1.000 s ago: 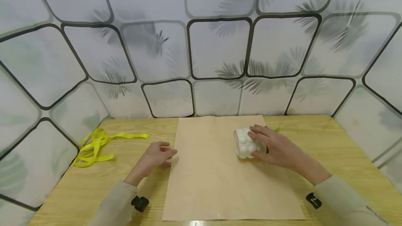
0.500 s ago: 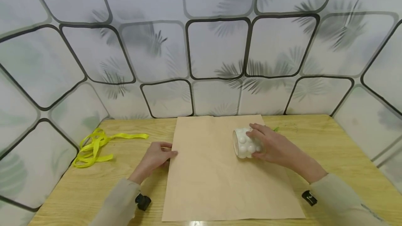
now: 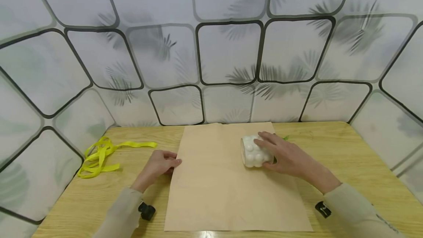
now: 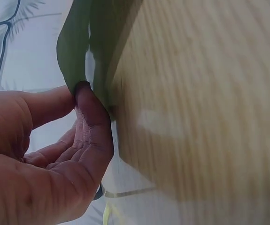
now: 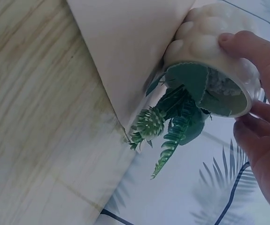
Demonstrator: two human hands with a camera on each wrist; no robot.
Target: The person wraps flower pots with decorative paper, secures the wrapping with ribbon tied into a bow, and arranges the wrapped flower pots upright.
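A white flowerpot (image 3: 253, 151) covered in round bumps lies on its side on a large sheet of tan paper (image 3: 211, 194). My right hand (image 3: 290, 157) grips the pot around its rim end, thumb on one side and fingers on the other. In the right wrist view, green artificial leaves and a succulent (image 5: 149, 125) stick out of the pot's mouth. At the sheet's left edge, my left hand (image 3: 160, 163) pinches the paper between thumb and index finger. The left wrist view shows that edge (image 4: 73, 42) lifted off the table, its underside looking dark green.
A loose tangle of yellow ribbon (image 3: 99, 156) lies at the left of the wooden table (image 3: 357, 164). A patterned white curtain (image 3: 228, 54) stands behind and along both sides. Small black devices (image 3: 146, 211) sit beneath the sleeve cuffs.
My left hand has come to the paper's left edge and taken hold of it. The sheet and the flowerpot have shifted slightly left, with my right hand following.
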